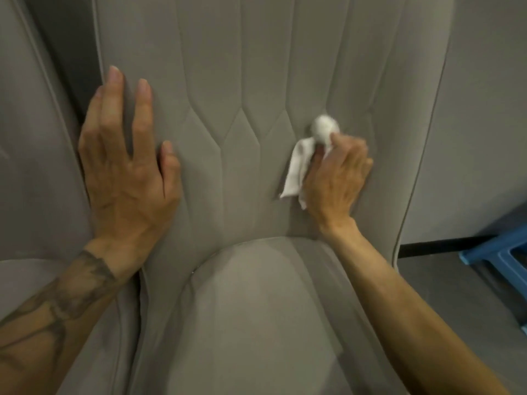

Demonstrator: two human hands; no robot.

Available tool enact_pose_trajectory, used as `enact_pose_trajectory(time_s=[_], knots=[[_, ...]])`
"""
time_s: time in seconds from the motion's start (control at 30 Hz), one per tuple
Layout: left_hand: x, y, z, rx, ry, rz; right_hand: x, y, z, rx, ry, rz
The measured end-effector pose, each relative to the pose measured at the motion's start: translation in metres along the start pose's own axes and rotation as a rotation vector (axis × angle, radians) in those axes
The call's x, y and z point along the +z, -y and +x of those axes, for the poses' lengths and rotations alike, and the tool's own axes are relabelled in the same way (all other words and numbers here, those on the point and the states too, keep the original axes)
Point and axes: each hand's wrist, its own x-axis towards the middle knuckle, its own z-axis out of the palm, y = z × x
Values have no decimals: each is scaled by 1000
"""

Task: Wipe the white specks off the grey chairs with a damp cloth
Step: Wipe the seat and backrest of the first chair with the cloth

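A grey upholstered chair (251, 89) with stitched panels fills the view, its backrest above and its rounded seat cushion (256, 309) below. My right hand (336, 178) is shut on a small white cloth (302, 163), pressing its bunched end against the backrest's lower right part while a loose corner hangs down. My left hand (128, 166) lies flat with fingers spread on the backrest's left edge, holding nothing. No white specks stand out on the fabric.
A second grey chair (31, 138) stands close on the left, with a dark gap between the two. On the right are a grey wall (484, 109), a black baseboard and a blue plastic stool (507, 258) on the floor.
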Motion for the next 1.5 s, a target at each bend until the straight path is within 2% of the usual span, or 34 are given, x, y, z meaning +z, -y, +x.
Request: enact_pose_trajectory(time_s=[0.07,0.1,0.2,0.23,0.3,0.33,0.4,0.47,0.53,0.63,0.67,0.7,0.73,0.83,0.9,1.0,1.07,1.23,1.3,1.33,1.43,1.5], knots=[[1,1,0,2,7,1,3,23,-3,176,-75,49],[1,1,1,0,8,-1,4,41,-20,181,-26,83],[0,0,1,-2,13,-16,-12,89,-76,-23,273,233],[0,0,2,1,16,-22,-16,91,-78,-112,300,230],[-1,1,1,-3,16,-16,-12,79,-48,-174,206,210],[-1,1,1,-9,13,-9,-8,75,-25,-130,127,202],[-1,1,2,-7,17,-15,2,77,19,110,-28,227],[-1,-1,2,-12,19,-28,5,107,34,268,-66,289],[-2,-1,3,-17,21,-37,0,144,3,132,39,331],[-3,-1,5,-27,35,-40,-25,148,-33,-262,229,443],[-3,-2,5,-30,39,-41,-25,136,-22,-343,225,436],[-3,-2,5,-30,40,-40,-18,125,-1,-349,171,389],[-4,-3,5,-29,43,-41,-9,117,27,-283,105,347],[-4,-2,5,-27,46,-44,10,132,109,121,-110,372],[-5,-3,5,-31,45,-43,5,162,106,158,-113,421],[-8,-7,8,-67,32,-97,-27,182,44,-129,144,482],[-15,-8,11,-85,54,-107,-37,169,43,-256,254,473],[-47,3,-3,-19,199,53,-11,187,156,-69,-12,385],[-58,14,-15,18,264,50,-16,203,154,-69,32,419],[-63,19,-21,22,288,34,-22,209,135,-130,88,429],[-75,25,-42,-60,337,-46,-55,206,46,-461,327,507],[-83,22,-59,-107,373,-79,-66,197,23,-618,397,528]])
